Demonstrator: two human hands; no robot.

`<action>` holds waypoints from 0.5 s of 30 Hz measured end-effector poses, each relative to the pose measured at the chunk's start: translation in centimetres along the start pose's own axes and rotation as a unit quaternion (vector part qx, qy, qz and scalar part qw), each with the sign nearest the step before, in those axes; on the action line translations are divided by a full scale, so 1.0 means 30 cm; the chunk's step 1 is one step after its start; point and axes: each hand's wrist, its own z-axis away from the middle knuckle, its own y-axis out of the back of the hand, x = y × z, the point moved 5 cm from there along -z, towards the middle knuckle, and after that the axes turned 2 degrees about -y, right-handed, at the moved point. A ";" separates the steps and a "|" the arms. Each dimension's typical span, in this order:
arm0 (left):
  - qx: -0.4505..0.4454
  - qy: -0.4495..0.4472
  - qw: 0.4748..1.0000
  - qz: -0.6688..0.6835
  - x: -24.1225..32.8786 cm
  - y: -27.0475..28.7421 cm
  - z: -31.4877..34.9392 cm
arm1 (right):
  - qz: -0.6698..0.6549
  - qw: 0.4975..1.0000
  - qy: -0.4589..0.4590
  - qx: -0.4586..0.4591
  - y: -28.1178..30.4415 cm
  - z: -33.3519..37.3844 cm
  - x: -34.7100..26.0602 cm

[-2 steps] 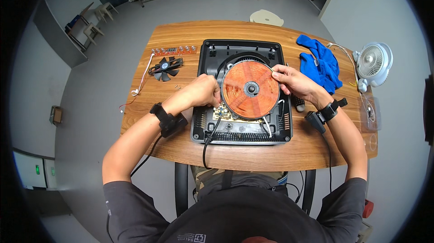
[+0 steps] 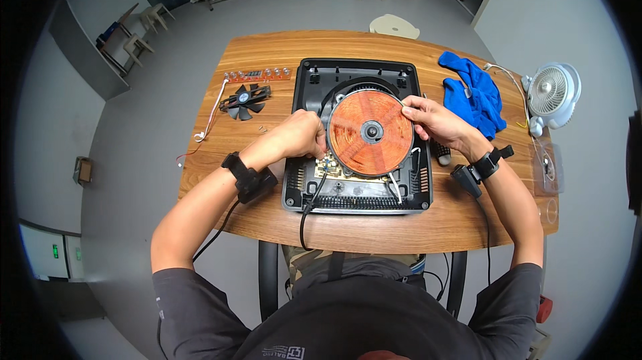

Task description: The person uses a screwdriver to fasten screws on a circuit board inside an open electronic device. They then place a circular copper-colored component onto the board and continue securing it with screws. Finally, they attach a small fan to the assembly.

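Note:
A round copper induction coil [image 2: 348,149] lies over the opened black cooktop housing [image 2: 354,203], partly covering the circuit board [image 2: 329,167]. My right hand [image 2: 433,119] pinches the coil's upper right rim between thumb and fingers. At the coil's left edge, just above the board, my left hand [image 2: 304,134] is closed with its fingertips pointing down. Whatever those fingertips hold is hidden. A black power cord [image 2: 306,219] runs from the board over the housing's front edge. White leads [image 2: 396,189] come out below the coil.
Left of the housing lie a black cooling fan [image 2: 245,101], a red display board [image 2: 257,75] with a wire, and small screws [image 2: 263,129]. To the right are a blue cloth [image 2: 475,96], a dark remote or tool [image 2: 441,153], a white desk fan [image 2: 554,92] and a clear plastic tray [image 2: 548,167].

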 end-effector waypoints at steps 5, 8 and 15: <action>0.011 -0.017 1.000 0.007 -0.025 -0.010 -0.004 | 0.014 1.000 -0.020 0.003 0.018 -0.011 0.020; 0.011 -0.020 1.000 0.015 -0.013 0.001 0.008 | 0.019 1.000 -0.023 -0.001 0.019 -0.009 0.019; 0.028 -0.057 0.996 0.055 0.013 0.056 0.030 | -0.007 1.000 -0.007 0.001 0.003 -0.006 0.006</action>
